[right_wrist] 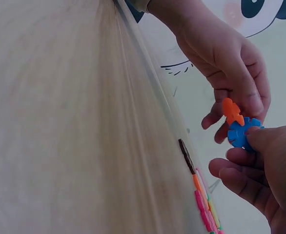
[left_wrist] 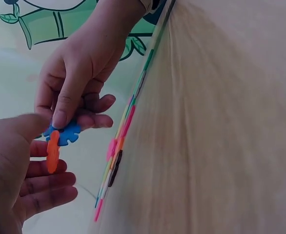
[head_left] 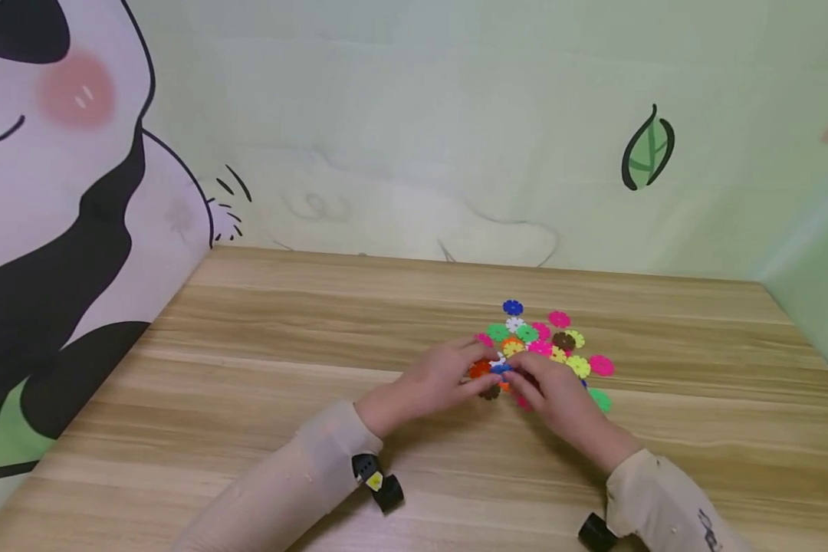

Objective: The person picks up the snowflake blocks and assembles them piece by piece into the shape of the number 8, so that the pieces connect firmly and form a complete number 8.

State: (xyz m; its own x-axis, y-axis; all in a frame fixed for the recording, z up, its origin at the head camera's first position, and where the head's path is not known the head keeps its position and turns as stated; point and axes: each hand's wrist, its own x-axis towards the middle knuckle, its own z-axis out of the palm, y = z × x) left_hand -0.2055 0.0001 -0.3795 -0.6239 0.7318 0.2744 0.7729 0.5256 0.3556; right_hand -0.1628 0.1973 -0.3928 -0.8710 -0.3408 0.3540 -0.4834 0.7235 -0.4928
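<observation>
My right fingers [right_wrist: 243, 158] pinch the blue disc [right_wrist: 238, 136]; my left fingers [left_wrist: 50, 185], can't tell. Crooked pressure could pop the orange disc [left_wrist: 52, 153] loose!

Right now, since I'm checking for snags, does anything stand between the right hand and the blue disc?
Nothing visible does: the right hand pinches the blue disc; the orange disc touches it, and the loose discs lie lower, on the table.
</observation>
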